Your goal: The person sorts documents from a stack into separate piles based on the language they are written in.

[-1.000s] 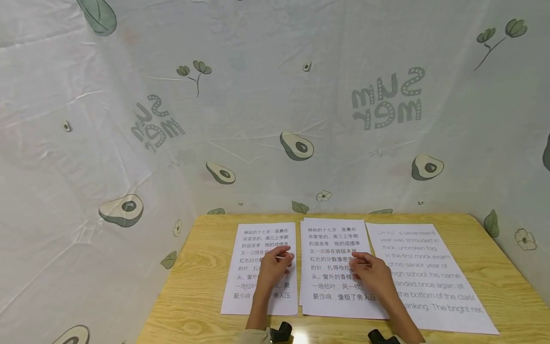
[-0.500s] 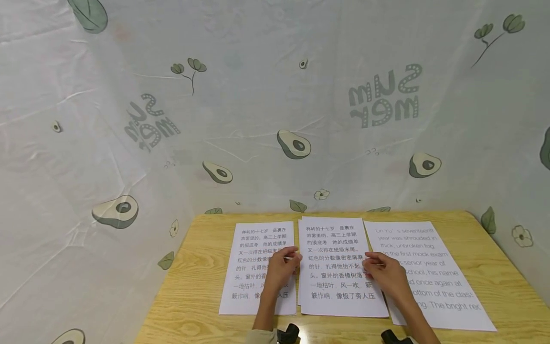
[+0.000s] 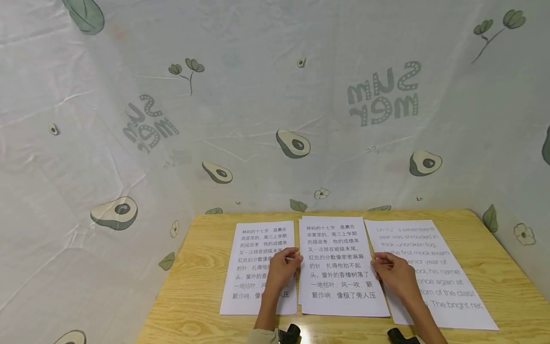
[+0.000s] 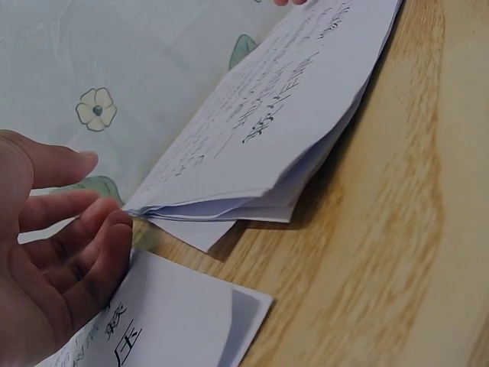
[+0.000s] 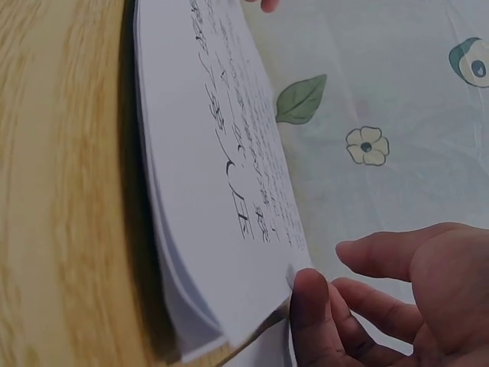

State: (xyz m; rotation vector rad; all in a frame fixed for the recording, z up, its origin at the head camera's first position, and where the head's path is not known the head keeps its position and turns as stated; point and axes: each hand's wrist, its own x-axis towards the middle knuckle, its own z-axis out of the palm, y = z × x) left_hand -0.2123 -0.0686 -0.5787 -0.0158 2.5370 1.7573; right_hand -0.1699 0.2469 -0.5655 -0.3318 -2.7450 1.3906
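Note:
A stack of white paper sheets [image 3: 337, 306] printed with Chinese text lies in the middle of the table, its lower sheets fanned slightly out of line. My left hand [image 3: 283, 267] is at its left edge, over the right side of the left stack of Chinese-text sheets [image 3: 234, 291]. In the left wrist view, my left fingertips [image 4: 114, 218] come up to the middle stack's edge, thumb apart. At the middle stack's right edge is my right hand [image 3: 395, 274], above the English-text sheets [image 3: 468, 315]. My right fingers [image 5: 309, 294] meet that edge, thumb raised off it.
A wooden table [image 3: 185, 286] carries the three sets of paper side by side. Behind it hangs a pale curtain [image 3: 245, 95] printed with avocados and leaves. A black wrist device [image 3: 290, 333] shows at the left cuff.
My right hand has moved right, off the middle stack's text to its right edge. My left hand has shifted slightly right to the left edge. The view has turned a little.

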